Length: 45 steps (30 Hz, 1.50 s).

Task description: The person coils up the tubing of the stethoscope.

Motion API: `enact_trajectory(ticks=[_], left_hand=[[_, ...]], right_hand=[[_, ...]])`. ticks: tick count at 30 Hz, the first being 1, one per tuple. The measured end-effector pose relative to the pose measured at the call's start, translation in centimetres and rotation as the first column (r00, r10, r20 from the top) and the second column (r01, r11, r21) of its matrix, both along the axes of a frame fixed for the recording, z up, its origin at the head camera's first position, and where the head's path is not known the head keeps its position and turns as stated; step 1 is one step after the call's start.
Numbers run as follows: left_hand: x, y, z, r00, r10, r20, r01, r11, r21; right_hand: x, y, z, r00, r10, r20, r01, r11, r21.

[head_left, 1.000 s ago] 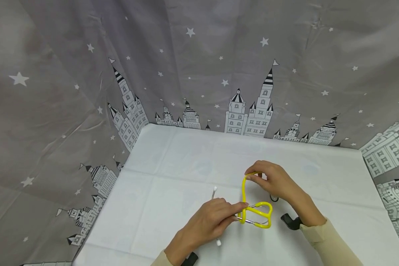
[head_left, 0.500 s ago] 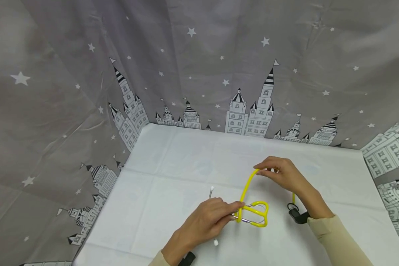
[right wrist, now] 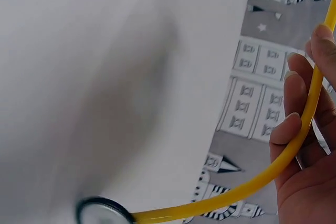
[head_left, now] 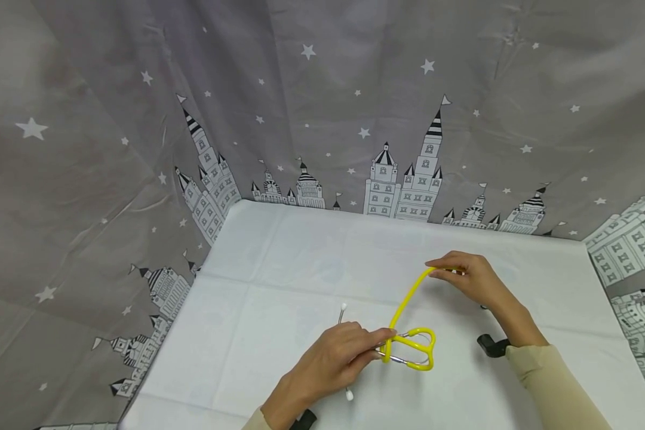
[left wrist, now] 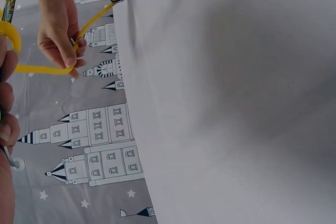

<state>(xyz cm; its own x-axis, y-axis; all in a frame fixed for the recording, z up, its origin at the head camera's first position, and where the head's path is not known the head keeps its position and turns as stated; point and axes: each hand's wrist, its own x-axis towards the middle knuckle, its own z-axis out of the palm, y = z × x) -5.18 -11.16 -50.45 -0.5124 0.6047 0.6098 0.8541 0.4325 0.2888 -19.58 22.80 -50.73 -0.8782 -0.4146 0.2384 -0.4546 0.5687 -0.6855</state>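
Presently, yellow tubing (right wrist: 270,173) is pinched by the right hand (head_left: 473,279), metal stems (head_left: 398,359) by the left hand (head_left: 340,356) — its coil (head_left: 387,351) could be loosened by slack.

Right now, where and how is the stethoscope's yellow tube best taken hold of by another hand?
Probably pinch the yellow tube midway between the left hand and the right hand, coming from above: there it runs single, slim and uncovered, while by the left hand it loops around the metal arms.
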Motion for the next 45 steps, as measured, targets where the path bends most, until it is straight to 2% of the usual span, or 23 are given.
enact_trajectory(ticks=[11, 22, 27, 31, 35, 45], left_hand=[[0.1, 0.2, -0.3, 1.0, -0.02, 0.01, 0.019, 0.999, 0.028], [0.2, 0.5, 0.1, 1.0, -0.02, 0.009, 0.02, 0.999, 0.042], [-0.2, 0.3, 0.2, 1.0, -0.015, 0.011, 0.014, 0.997, 0.07], [-0.6, -0.4, 0.2, 0.997, 0.005, 0.071, -0.013, 0.994, 0.11], [-1.1, -1.2, 0.2, 0.988, 0.04, 0.147, -0.061, 0.988, 0.14], [-2.7, -3.3, 0.5, 0.971, 0.129, 0.202, -0.167, 0.968, 0.185]], right_hand=[[-0.2, 2.6, -1.7, 0.993, -0.095, 0.076, 0.092, 0.995, 0.036], [0.4, 3.5, -2.4, 0.986, -0.1, 0.132, 0.099, 0.995, 0.017], [0.7, 3.4, -3.1, 0.984, -0.102, 0.148, 0.098, 0.995, 0.032], [1.5, 3.1, -3.8, 0.983, -0.092, 0.162, 0.084, 0.995, 0.052], [2.5, 2.6, -4.4, 0.982, -0.081, 0.168, 0.07, 0.995, 0.068], [4.6, 1.0, -5.2, 0.998, -0.032, 0.048, 0.03, 0.999, 0.038]])
